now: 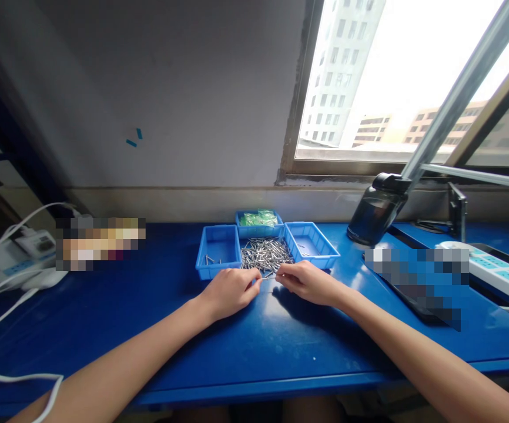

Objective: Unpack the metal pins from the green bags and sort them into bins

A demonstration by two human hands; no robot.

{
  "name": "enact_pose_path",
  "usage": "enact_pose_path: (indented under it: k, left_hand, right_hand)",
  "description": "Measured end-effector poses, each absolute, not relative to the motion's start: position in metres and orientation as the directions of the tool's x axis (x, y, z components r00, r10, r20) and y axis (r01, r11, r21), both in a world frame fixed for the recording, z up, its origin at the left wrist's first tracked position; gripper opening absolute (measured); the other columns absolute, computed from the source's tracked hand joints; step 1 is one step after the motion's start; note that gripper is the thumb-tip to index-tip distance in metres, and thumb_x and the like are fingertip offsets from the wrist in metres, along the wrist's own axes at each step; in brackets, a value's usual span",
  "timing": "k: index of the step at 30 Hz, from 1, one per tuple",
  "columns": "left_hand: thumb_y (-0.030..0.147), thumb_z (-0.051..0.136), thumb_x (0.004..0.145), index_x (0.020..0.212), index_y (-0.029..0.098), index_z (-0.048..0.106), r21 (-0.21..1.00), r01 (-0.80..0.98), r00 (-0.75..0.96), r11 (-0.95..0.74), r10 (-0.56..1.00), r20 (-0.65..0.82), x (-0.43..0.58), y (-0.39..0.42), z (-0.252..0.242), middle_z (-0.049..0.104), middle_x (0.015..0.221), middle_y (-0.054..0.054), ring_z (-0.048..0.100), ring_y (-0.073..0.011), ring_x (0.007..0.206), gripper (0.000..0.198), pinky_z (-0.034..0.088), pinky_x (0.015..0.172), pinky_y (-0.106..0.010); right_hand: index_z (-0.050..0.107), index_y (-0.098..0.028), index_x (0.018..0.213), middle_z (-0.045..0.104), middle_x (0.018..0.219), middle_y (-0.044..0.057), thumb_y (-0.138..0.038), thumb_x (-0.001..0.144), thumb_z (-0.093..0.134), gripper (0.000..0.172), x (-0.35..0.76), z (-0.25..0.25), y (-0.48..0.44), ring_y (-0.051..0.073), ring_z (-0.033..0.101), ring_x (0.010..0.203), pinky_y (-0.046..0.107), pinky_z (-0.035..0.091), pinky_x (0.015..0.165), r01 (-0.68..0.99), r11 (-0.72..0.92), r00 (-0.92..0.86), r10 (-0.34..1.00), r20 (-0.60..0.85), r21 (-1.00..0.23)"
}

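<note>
My left hand (234, 291) and my right hand (305, 282) meet in front of the bins, fingertips pinched. A thin silver metal fastener (268, 276) spans the small gap between them, one end at each hand. Just beyond lies a heap of similar fasteners (267, 254); whether they are screws or rivets is too small to tell. The left blue bin (219, 270) has a few metal pieces at its bottom. In the right blue bin (327, 258) lie a few thin pieces. Green packets (258, 218) fill the blue bin (258, 230) at the back.
A dark bottle (378, 208) stands tilted in view at the right, near a flat dark object with a blurred surface (413, 288). Farther right is a white power strip (501, 273). White cables (12, 267) run along the left of the blue table (148, 329). A window rises behind.
</note>
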State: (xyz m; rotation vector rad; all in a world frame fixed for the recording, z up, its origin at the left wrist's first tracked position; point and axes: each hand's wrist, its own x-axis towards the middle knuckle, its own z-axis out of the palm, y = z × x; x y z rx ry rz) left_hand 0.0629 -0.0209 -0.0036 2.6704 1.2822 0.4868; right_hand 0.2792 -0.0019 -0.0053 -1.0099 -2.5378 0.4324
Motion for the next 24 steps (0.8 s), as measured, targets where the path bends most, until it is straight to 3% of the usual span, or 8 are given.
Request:
enact_pose_path:
  k: [9,16,24]
  left_hand:
    - [0.021,0.044,0.084,0.086,0.02,0.059,0.201,0.701,0.634,-0.684,0.727,0.264,0.0612,-0.017,-0.0113,0.065,0.076,0.0,0.06,-0.0145,0.067,0.015,0.041,0.062,-0.022]
    - [0.028,0.035,0.09,0.085,0.019,0.058,0.181,0.72,0.616,-0.67,0.737,0.279,0.0618,-0.0188,-0.0092,0.066,0.077,-0.001,0.062,-0.0163,0.07,0.025,0.042,0.062,-0.023]
    - [0.031,0.03,0.092,0.083,0.018,0.059,0.226,0.696,0.626,-0.682,0.73,0.276,0.0625,-0.021,-0.0068,0.065,0.075,-0.003,0.061,-0.015,0.07,0.033,0.042,0.064,-0.022]
  right_hand:
    - [0.061,-0.016,0.078,0.057,0.057,-0.001,-0.022,0.081,0.051,0.012,0.2762,-0.0071,-0.0045,0.008,0.047,0.049,0.017,0.034,0.051,0.622,0.671,-0.663,0.726,0.184,-0.405]
    - [0.056,-0.016,0.072,0.056,0.059,0.001,-0.023,0.088,0.041,0.022,0.2763,-0.0058,-0.005,0.009,0.047,0.052,0.019,0.033,0.053,0.609,0.726,-0.702,0.681,0.209,-0.32]
    - [0.054,-0.017,0.084,0.056,0.061,0.0,-0.019,0.09,0.033,0.022,0.2771,-0.0031,-0.0059,0.01,0.05,0.053,0.019,0.034,0.055,0.609,0.711,-0.698,0.691,0.187,-0.351]
